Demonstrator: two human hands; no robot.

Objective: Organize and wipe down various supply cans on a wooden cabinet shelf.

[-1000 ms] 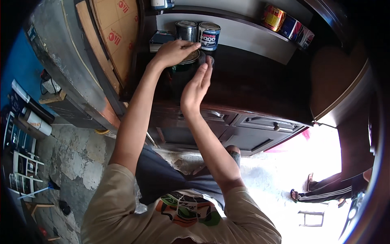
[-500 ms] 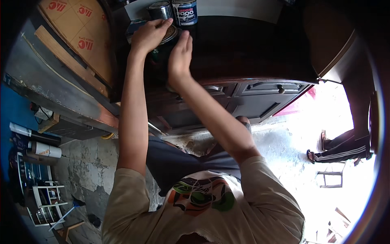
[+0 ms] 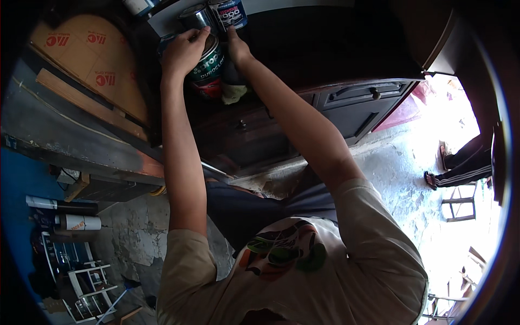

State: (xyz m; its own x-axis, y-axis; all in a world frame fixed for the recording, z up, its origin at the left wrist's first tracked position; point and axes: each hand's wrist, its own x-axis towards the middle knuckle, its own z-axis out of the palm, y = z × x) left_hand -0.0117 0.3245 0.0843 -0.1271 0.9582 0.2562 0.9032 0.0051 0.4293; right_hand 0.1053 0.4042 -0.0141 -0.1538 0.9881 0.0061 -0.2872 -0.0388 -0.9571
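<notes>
A green paint can (image 3: pixel 208 69) with a red lower band sits near the front left of the dark wooden cabinet top (image 3: pixel 303 59). My left hand (image 3: pixel 183 53) is curled against its upper left side, with the fingers over the rim and partly hidden. On the can's right, my right hand (image 3: pixel 238 51) has its visible fingers stretched toward the back; the rest are out of sight. Below that hand lies a pale yellowish crumpled thing, perhaps a cloth (image 3: pixel 233 93). Behind stand a bare metal can (image 3: pixel 196 17) and a dark blue paint can (image 3: pixel 229 15).
Drawers with knobs (image 3: pixel 375 93) front the cabinet. To the left lean a brown-papered board (image 3: pixel 89 59) and a wooden strip (image 3: pixel 81 97). Another person's legs (image 3: pixel 466 168) and a small dark frame (image 3: pixel 459 202) are at the right. Rolls (image 3: pixel 78 222) lie at the lower left.
The view has shifted, and the green can's label and the pale crumpled thing now show. My hands stay on either side of the can, with the right one a little farther from its rim.
</notes>
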